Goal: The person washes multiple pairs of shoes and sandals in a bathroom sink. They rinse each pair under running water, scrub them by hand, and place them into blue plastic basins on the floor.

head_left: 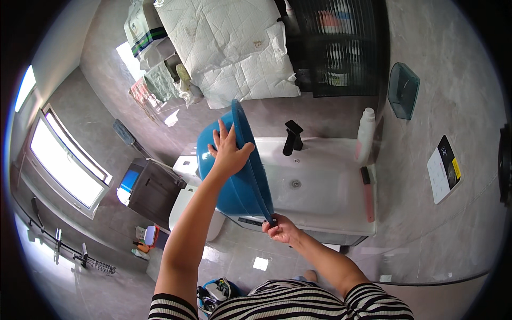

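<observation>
A large blue plastic basin [234, 192] is tilted on its side at the left end of the white sink [330, 210], its opening facing right over the bowl. My left hand [230, 153] holds it from outside, fingers spread on the blue wall and thumb reaching toward the rim. At the near end, my right hand [281, 228] has its fingers curled round the rim. The basin's inside is mostly hidden from this angle. Behind the sink bowl stands a black faucet [292, 137], and a drain [295, 184] shows in the bowl.
On the sink's right side are a white bottle [365, 136] and a pink-bladed tool with a black handle [368, 194]. A white quilted cover [229, 53] hangs above. A toilet [184, 205] stands left; a blue tub with shoes [218, 293] sits on the floor near me.
</observation>
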`<state>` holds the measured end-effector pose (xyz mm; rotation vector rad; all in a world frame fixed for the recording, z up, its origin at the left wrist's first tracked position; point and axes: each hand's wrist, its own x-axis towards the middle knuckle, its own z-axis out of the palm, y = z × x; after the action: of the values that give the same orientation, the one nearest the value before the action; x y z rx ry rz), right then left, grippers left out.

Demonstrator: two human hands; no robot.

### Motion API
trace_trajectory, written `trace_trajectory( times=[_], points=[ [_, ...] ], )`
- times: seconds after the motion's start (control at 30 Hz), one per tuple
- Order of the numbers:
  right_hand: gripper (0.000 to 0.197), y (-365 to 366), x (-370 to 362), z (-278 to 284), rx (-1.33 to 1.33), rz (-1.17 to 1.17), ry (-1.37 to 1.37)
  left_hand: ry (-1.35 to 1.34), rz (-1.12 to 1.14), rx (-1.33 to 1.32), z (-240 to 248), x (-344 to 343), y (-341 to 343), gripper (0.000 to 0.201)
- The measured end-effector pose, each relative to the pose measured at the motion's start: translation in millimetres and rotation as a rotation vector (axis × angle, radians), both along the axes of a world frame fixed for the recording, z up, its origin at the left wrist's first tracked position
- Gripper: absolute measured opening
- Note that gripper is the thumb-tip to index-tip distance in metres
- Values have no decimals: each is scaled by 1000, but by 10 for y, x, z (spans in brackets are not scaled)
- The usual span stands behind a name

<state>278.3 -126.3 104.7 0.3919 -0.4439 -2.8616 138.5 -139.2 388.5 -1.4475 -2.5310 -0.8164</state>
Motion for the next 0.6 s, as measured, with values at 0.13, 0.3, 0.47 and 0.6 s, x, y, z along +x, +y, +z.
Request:
trace_trajectory(
  times=[0.13,0.3,0.47,0.6],
  points=[
    [19,105,-4,-27,-55,0,17,25,-18,-3,19,91,157,85],
    [21,219,-13,-14,-12,-57,-23,-5,2,42,26,19,101,85],
    [22,129,-148,59,60,34,-5,29,8,66,43,-105,-56,84],
    [23,59,-250,169,101,-17,0,6,64,92,171,-225,-233,84]
  ],
)
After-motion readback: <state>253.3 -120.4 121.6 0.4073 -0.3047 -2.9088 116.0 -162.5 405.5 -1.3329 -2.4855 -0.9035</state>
